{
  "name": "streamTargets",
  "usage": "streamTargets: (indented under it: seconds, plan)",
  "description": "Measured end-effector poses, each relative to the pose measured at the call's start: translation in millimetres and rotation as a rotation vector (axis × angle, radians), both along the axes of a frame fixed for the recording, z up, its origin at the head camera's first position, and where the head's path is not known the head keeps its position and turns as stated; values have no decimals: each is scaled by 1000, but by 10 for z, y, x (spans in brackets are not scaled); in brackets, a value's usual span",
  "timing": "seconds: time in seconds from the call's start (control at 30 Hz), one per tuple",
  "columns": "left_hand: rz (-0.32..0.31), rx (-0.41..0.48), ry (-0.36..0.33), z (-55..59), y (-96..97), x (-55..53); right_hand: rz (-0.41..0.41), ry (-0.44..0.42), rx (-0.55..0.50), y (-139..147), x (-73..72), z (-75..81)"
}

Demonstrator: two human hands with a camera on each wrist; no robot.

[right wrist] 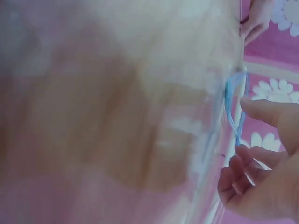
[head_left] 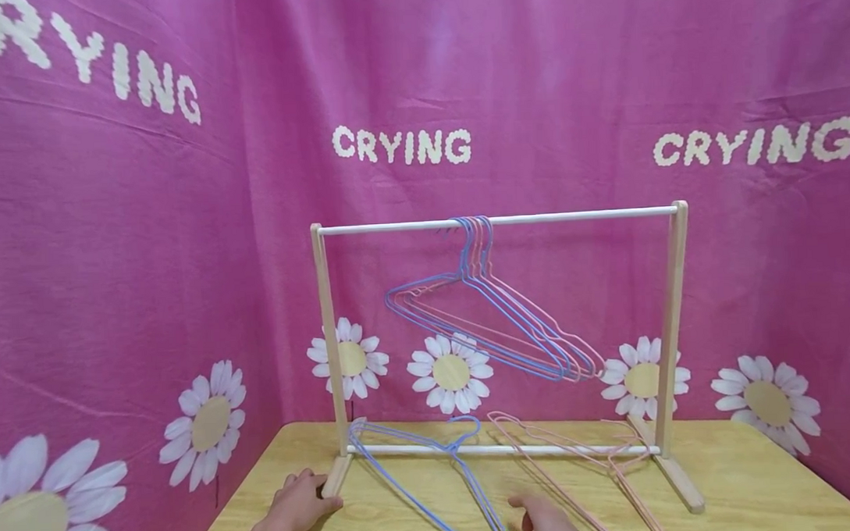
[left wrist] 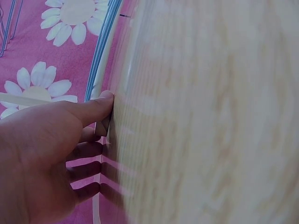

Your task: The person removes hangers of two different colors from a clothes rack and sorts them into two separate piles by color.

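So there's one rack [head_left: 571,216] near the table's [head_left: 755,473] back edge, left hand [head_left: 293,508] gripping one foot [head_left: 336,478]. Right hand [head_left: 544,519] is loose, thumb and fingers apart, between one blue hanger bunch [head_left: 450,448] and one pink bunch [head_left: 611,460].

Can't tell if this is a home or a studio, but it's basically a draped booth: pink cloth [head_left: 552,81] with daisies [head_left: 451,372] and "CRYING" lettering [head_left: 431,146] behind and left of the counter [head_left: 749,481], clothes rack [head_left: 672,327] on top.
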State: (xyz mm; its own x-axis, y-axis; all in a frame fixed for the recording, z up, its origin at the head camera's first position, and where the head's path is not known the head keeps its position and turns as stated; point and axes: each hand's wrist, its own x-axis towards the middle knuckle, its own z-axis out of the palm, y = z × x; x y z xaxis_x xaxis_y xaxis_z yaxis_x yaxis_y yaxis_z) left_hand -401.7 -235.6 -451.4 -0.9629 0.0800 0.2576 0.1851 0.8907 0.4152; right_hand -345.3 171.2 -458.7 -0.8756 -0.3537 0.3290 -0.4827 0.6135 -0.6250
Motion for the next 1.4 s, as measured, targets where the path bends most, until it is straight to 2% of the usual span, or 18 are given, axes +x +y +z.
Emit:
streamTargets:
  seconds: [0.13, 0.27, 0.37, 0.5, 0.57, 0.77, 0.93, 1.07, 1.17, 1.4]
  plan:
    - [0, -4, 9, 1, 6, 1, -54, 52, -19, 100, 51, 208]
    - [1, -3, -23, 5, -8, -9, -246, 76, -98, 104, 167, 495]
    - [2, 0, -47, 19, -8, -11, -358, 92, -154, 113, 229, 728]
    - [10, 2, -53, 28, -3, -8, -377, 181, -190, 193, 263, 950]
    - [12, 4, -50, 29, -2, -8, -365, 253, -218, 230, 286, 1031]
    - [10, 7, -45, 30, 0, -18, -341, 566, -254, 325, 296, 1199]
    - [5, 6, -53, 36, -9, -35, -372, 767, -233, 452, 256, 1290]
    - [-10, 12, -31, 60, -61, -16, -407, 905, -209, 542, 200, 1338]
    - [3, 10, -17, 75, -85, 4, -414, 937, -146, 607, 157, 1366]
    - [-19, 18, 4, 31, -83, 20, -451, 881, 14, 764, 25, 1377]
